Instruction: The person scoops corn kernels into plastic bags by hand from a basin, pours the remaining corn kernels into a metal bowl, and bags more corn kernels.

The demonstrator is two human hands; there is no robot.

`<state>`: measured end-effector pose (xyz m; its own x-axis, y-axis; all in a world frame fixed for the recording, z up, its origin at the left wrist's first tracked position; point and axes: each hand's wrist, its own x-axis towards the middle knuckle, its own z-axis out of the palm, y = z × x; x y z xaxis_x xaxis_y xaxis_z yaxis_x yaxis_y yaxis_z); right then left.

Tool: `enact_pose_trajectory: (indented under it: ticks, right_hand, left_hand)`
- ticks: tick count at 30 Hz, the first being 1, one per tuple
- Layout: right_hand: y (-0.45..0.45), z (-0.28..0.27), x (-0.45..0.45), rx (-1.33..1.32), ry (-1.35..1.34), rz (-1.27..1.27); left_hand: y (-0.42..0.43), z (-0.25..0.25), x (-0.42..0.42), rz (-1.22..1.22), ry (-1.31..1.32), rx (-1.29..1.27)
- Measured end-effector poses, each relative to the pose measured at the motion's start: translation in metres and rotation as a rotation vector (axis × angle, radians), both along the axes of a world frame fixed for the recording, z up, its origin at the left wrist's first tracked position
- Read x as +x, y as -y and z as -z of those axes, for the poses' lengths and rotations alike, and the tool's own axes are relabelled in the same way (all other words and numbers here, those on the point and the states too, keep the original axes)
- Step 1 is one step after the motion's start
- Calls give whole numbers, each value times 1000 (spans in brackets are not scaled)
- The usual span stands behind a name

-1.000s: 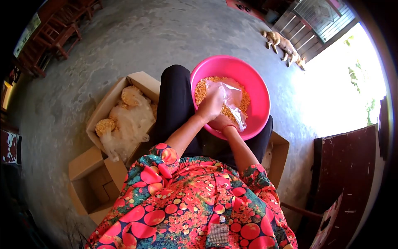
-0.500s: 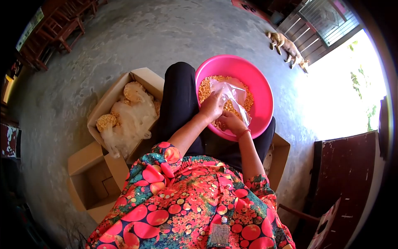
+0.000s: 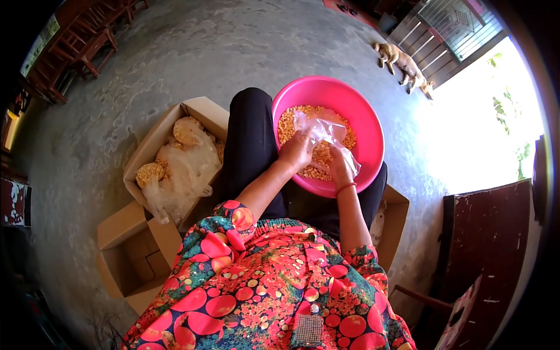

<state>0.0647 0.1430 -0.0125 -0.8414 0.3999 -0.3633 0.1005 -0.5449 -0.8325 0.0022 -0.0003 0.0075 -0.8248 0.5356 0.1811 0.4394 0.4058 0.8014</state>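
Note:
A pink plastic basin [image 3: 373, 134] rests at my lap, holding a layer of small yellow-orange pieces [image 3: 289, 125] that look like corn kernels. Over them is a clear plastic bag [image 3: 328, 129], crumpled and shiny. My left hand [image 3: 296, 153] is closed on the near left edge of this bag. On the other side, my right hand [image 3: 340, 168], with a red bracelet at the wrist, grips the bag's right part; its fingertips are partly hidden by the film. Whether anything is inside the bag I cannot tell.
To my left, an open cardboard box [image 3: 143, 137] contains filled plastic bags [image 3: 181, 169] of yellow pieces. Another open box [image 3: 131, 256] stands nearer me. A third box [image 3: 392, 224] is by my right leg. A dog [image 3: 405, 65] lies on the floor near the bright doorway.
My right hand has moved slightly right, away from my left hand, and turned more upright, pulling the bag's right side outward. My left hand has stayed nearly in place.

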Motion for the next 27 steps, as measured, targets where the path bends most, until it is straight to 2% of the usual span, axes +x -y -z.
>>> enact_pose_trajectory:
  ticks: [1,3,5,7,8,9,11,12,13,15,17,19,21,23,27]
  right_hand:
    - [-1,4,0,1,0,0]
    - [-5,15,-2,557,141,70]
    - [1,4,-1,489,115,112]
    - [0,-7,4,418,84,-435]
    - [6,-8,5,385,47,-588]
    - [22,-29,9,431,88,-671]
    - [34,-23,7,556,65,-829]
    - [36,-27,4,697,46,-897]
    - [34,-12,1,698,45,-895]
    - [34,19,-4,1240,20,-824]
    - [37,26,-16,1167,20,-863]
    - [45,14,-24,1410,8,-880]
    - [48,26,-30,1401,27,-866]
    - [53,19,-29,1628,18,-854]
    - [38,19,-21,1550,-18,-978]
  left_hand:
    - [0,-1,0,7,21,-5]
    - [-2,5,-3,13,42,-9]
    - [-8,22,-9,21,57,196]
    - [-5,12,-9,6,96,237]
    - [-5,8,-9,-12,137,276]
    - [-5,9,-9,-12,137,276]
    - [-6,10,-13,-18,179,443]
    - [-9,16,-15,-46,0,464]
    - [-8,9,-13,-45,-1,464]
    - [-5,-2,-9,45,185,516]
    - [-7,-1,-10,68,179,520]
    - [-8,2,-11,88,173,523]
    - [-8,4,-12,80,216,514]
    - [-7,6,-14,58,169,499]
    - [-8,13,-15,13,30,486]
